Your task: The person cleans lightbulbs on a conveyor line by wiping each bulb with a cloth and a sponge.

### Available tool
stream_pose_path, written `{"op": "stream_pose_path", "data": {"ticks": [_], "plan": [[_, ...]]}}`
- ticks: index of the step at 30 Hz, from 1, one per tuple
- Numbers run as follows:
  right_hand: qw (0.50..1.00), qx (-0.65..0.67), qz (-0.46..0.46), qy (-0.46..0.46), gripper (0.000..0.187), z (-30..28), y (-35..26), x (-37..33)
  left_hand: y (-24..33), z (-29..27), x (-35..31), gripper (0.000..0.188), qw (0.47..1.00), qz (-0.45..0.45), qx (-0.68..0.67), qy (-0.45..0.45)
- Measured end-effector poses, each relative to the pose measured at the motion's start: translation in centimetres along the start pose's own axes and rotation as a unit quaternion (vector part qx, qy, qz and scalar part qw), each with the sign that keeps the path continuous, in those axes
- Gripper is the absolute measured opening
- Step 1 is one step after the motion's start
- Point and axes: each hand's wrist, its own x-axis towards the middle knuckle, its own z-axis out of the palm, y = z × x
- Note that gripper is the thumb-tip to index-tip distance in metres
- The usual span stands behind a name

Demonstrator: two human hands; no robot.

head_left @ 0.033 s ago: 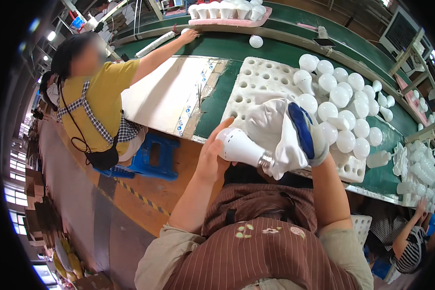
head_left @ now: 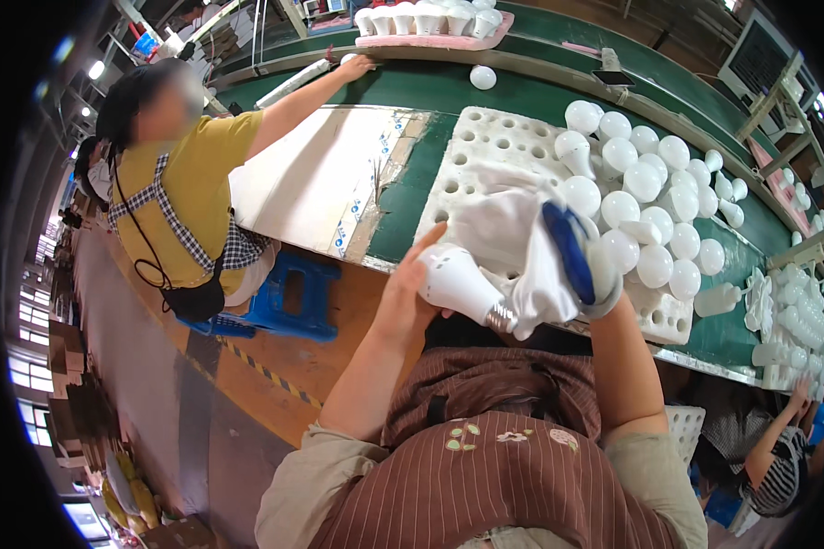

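Gripping a white bulb (head_left: 465, 282) by its broad end, the bare left hand (head_left: 406, 291) is clamped on it, the metal screw cap (head_left: 501, 317) tilted down and to the right, close against a white cloth (head_left: 536, 284). The right hand (head_left: 604, 274), in a grey and dark-blue glove and blurred, is closed on this cloth; its fingertips cannot be made out. Bulb and cloth are held in front of the body, between the two hands, overlapping the near edge of a perforated white foam block (head_left: 494, 137) in the view. Leftward of the block, a strip of green tabletop (head_left: 405, 209) separates its edge from a pale flat board (head_left: 293, 174), whose near edge runs along the table's rim. To the right, a crowded cluster of white bulbs (head_left: 643, 183) covers much of the block and limits the room beside the gloved hand; a translucent container (head_left: 718, 300) stands just past the block's right edge. Beyond the far edge of the block, one loose bulb (head_left: 482, 78) sits on the green surface, near a raised rail. At left, a co-worker in a yellow top (head_left: 178, 201) extends an arm over the table's far side.
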Motion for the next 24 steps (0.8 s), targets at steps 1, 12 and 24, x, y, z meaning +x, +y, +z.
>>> {"op": "stream_pose_path", "data": {"ticks": [1, 12, 24], "plan": [[0.997, 0.011, 0.079, 0.013, 0.038, 0.3, 0.4, -0.3, -0.5, 0.5, 0.2, 0.07, 0.996, -0.063, -0.067, -0.015], [0.988, -0.013, 0.001, 0.154, 0.034, 0.5, 2.8, 2.1, -4.7, 2.2, 2.5, 0.066, 0.906, -0.233, -0.34, -0.096], [0.932, -0.248, -0.214, 0.157, 0.041, 2.3, 1.9, 1.4, -4.3, 3.8, 3.3, 0.06, 0.99, -0.134, -0.032, 0.041]]}}
